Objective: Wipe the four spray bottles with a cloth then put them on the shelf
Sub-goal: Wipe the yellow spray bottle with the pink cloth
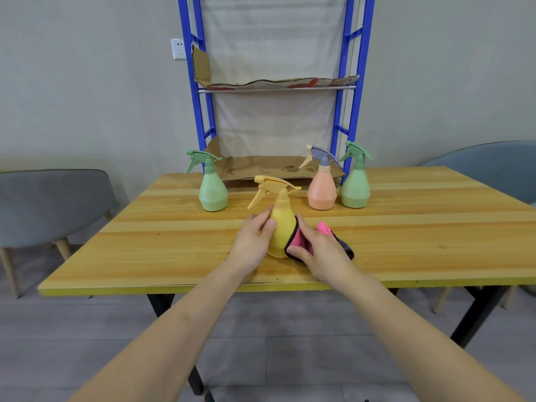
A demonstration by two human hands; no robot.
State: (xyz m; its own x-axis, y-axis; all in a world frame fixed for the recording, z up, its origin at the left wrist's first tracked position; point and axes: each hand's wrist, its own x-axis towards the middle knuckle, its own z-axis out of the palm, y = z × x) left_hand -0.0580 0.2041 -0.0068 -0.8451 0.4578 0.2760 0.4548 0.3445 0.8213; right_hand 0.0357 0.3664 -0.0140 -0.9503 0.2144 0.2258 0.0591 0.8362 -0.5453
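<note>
Left hand (254,242) grips yellow bottle (282,227) near table (435,242) front edge. Right hand (320,252) holds pink cloth (298,241) against it.

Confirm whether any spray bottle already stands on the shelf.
No: the yellow bottle, peach bottle, left green bottle and right green bottle all stand on the table, off the shelf.

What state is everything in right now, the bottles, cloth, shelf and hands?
yellow bottle: upright, gripped by the left hand.
cloth: held against the yellow bottle's side.
left green bottle: standing on the table, untouched.
peach bottle: standing, untouched.
right green bottle: standing, untouched.
shelf: no bottles on it yet.
right hand: holds the cloth.
</note>
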